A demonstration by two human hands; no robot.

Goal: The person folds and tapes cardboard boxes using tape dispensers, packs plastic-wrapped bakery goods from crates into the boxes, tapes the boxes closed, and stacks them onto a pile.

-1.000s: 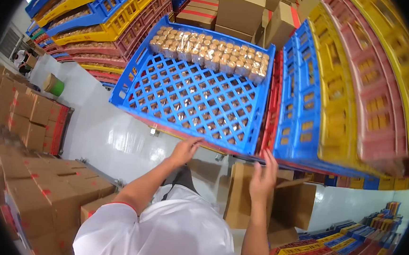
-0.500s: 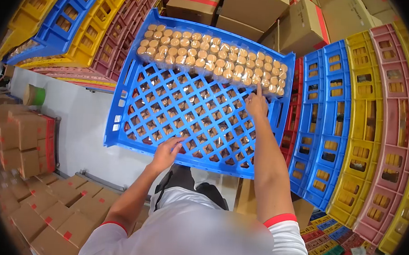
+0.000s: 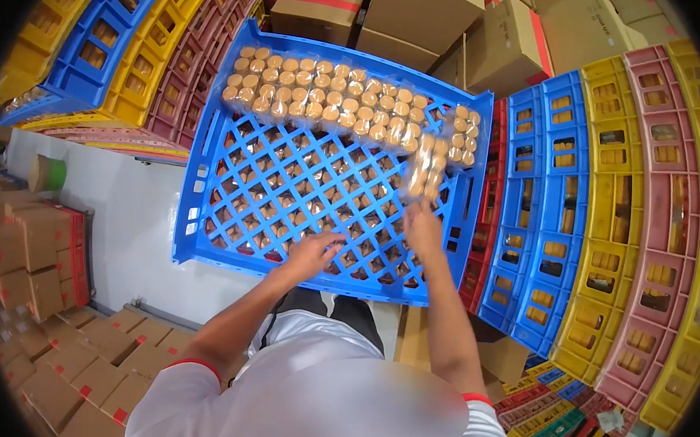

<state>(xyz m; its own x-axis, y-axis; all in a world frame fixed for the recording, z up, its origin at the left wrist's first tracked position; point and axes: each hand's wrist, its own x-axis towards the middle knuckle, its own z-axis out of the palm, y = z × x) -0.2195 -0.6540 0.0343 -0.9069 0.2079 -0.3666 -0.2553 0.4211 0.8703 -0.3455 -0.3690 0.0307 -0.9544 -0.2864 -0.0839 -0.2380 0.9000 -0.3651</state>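
A blue plastic crate point(image 3: 470, 243) with a lattice floor lies before me. Along its far side runs a row of clear-wrapped packs of small round golden-brown cakes point(image 3: 326, 95). My right hand point(image 3: 425, 230) grips the near end of one pack of cakes point(image 3: 425, 168), slightly blurred and pulled out of the row toward me. A gap shows behind it, with another pack point(image 3: 464, 136) to its right. My left hand point(image 3: 317, 254) is open, fingers slightly apart, over the near part of the lattice. Whether it touches the lattice I cannot tell. More cakes show beneath the lattice.
Stacked yellow, blue and pink crates filled with cakes stand at the left point(image 3: 127, 36) and right point(image 3: 541, 207). Cardboard boxes point(image 3: 417, 16) with red tape rise behind the crate. More boxes point(image 3: 96, 371) sit at lower left, beside the grey floor point(image 3: 136, 203).
My right hand has taken hold of a pack and drawn it toward me, leaving a gap in the row. My left hand has moved slightly right over the lattice.
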